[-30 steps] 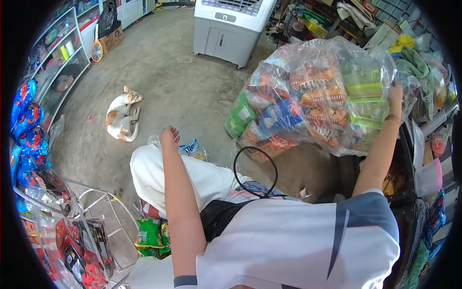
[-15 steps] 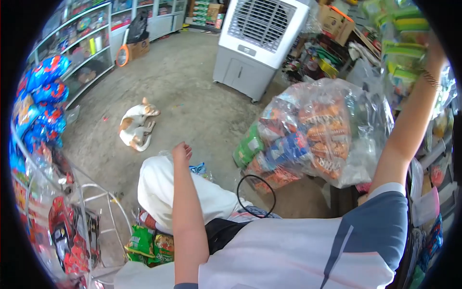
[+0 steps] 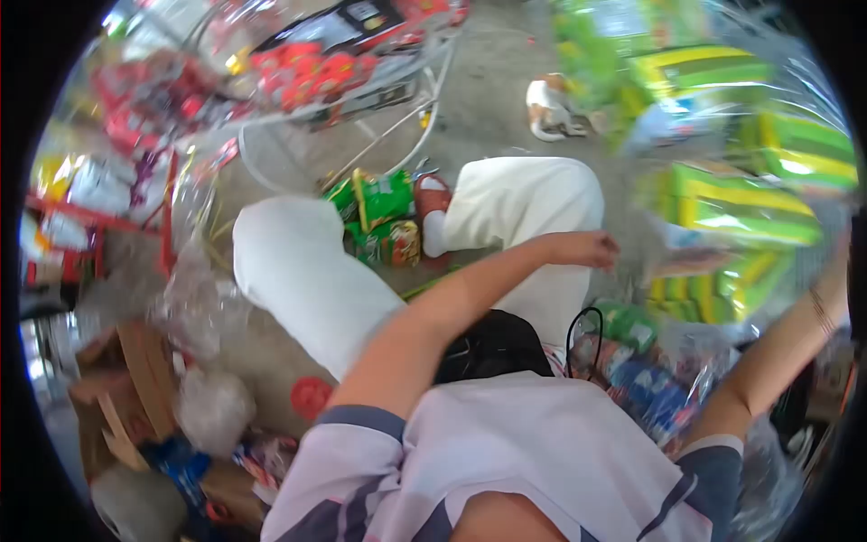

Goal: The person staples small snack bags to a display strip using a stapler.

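Note:
My left hand [image 3: 591,250] is held over my right knee, palm inward, its fingers loosely bent with small gaps and nothing in them. Only the forearm [image 3: 786,348] of my right arm shows; it reaches up to the right edge, and the hand is out of sight. Near that forearm, a clear plastic bundle of green and yellow packets [image 3: 741,203] fills the upper right, partly blurred. What carries it is hidden. Green snack bags [image 3: 384,197] lie on the floor between my white trouser legs [image 3: 298,262].
A white and orange cat [image 3: 551,108] lies on the concrete floor beyond my knees. A metal rack [image 3: 433,90] with red packets is at the upper left. An open cardboard box [image 3: 135,388] stands at lower left. A plastic bag of snack packs [image 3: 650,388] lies at right.
The view has swung left and down. The green and yellow packets now fill more of the right side, lower in view. My left hand appears farther right, above my right knee.

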Tool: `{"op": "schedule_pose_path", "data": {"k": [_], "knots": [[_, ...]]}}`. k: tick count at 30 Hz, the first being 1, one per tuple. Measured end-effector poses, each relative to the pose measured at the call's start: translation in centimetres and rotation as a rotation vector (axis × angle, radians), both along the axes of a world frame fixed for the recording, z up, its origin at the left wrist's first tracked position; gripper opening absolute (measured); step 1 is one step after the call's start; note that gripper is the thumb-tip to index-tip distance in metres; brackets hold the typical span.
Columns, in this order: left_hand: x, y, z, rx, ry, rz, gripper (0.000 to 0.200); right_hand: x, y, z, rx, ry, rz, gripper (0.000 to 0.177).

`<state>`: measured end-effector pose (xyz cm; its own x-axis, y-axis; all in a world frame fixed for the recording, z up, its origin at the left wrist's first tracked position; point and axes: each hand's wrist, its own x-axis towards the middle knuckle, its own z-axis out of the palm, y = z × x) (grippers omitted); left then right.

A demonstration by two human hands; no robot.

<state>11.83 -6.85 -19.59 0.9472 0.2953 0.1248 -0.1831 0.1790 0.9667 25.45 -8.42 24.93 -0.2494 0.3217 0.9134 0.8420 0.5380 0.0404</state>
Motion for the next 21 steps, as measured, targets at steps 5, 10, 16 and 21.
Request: {"op": "schedule_pose_path", "data": {"k": [5, 10, 16, 21], "knots": [[-12.7, 1.8, -5.9, 0.598, 0.527, -0.317, 0.048, -2.0, 12.0, -16.4, -0.544, 0.713, 0.250, 0.018], [-29.5, 2.7, 2.1, 0.373, 1.344, 0.134, 0.053, -6.7, 19.3, -26.8, -0.670, 0.539, 0.179, 0.023], [-34.9, 4.1, -1.2, 0.787, 1.758, 0.854, 0.045, -12.5, 23.1, -35.6, -0.616, -0.027, 0.144, 0.020], [-33.1, 3.1, 1.3, 0.314, 1.394, 0.451, 0.042, -17.2, 20.2, -48.1, -1.438, -0.472, 0.223, 0.037]]}}
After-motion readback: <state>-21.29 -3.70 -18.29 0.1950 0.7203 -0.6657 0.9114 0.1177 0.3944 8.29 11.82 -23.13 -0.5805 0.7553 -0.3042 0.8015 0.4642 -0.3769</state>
